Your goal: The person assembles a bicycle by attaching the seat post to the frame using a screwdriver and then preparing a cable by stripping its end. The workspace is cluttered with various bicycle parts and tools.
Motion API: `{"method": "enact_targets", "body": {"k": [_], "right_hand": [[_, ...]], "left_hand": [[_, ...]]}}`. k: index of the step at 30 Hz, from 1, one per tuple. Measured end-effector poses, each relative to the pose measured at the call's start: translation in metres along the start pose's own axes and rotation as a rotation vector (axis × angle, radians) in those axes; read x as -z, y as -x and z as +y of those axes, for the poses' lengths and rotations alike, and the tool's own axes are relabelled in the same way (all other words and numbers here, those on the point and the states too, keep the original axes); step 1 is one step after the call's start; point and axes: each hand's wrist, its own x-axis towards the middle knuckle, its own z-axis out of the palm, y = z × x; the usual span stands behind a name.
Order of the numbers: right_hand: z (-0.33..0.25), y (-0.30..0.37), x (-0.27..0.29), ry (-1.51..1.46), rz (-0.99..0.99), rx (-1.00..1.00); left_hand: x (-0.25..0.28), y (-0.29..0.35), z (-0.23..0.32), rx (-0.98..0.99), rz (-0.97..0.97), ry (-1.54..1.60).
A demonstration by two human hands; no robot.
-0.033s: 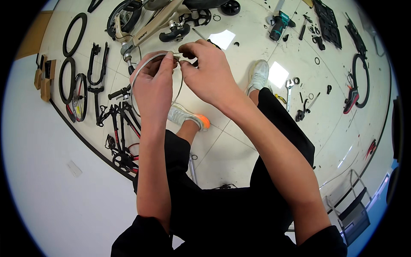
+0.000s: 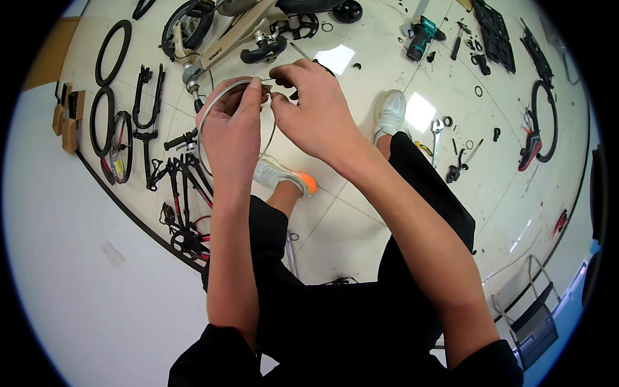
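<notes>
A thin grey cable (image 2: 202, 126) curves in a loop around my left hand (image 2: 230, 126), which pinches it between thumb and fingers. Close to those fingertips, my right hand (image 2: 313, 106) is curled with its thumb against the cable. A short thin end of the cable reaches toward the right index finger. Both hands are raised above the floor in front of my shoes. The rest of the fingers are partly hidden behind the hands.
A beige bike frame (image 2: 235, 35) lies ahead, with a black fork (image 2: 147, 103), a black-and-red frame (image 2: 182, 193) and tyres (image 2: 113, 51) at left. On the right floor are a teal cordless drill (image 2: 422, 39), hammer (image 2: 456, 45), wrench (image 2: 436, 142) and small parts.
</notes>
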Motion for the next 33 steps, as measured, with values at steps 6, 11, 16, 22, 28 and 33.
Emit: {"method": "enact_targets", "body": {"k": [6,11,16,22,28,33], "right_hand": [[0.002,0.004,0.007,0.096,0.026,0.177],[0.006,0.003,0.005,0.116,0.064,0.202],[0.0,0.008,0.004,0.012,0.039,0.068],[-0.006,0.0,0.01,-0.264,-0.085,-0.276],[-0.005,-0.007,0.022,-0.268,-0.252,-0.358],[-0.006,-0.004,0.019,-0.283,-0.362,-0.315]], "left_hand": [[-0.005,0.002,0.006,0.101,0.028,0.072],[-0.006,0.001,0.007,0.14,-0.004,0.169],[0.001,0.006,0.006,0.154,0.005,0.204],[-0.001,0.005,0.006,0.15,-0.019,0.223],[-0.002,0.004,0.003,0.13,-0.074,0.153],[0.008,0.0,-0.003,0.1,-0.078,0.059]]}}
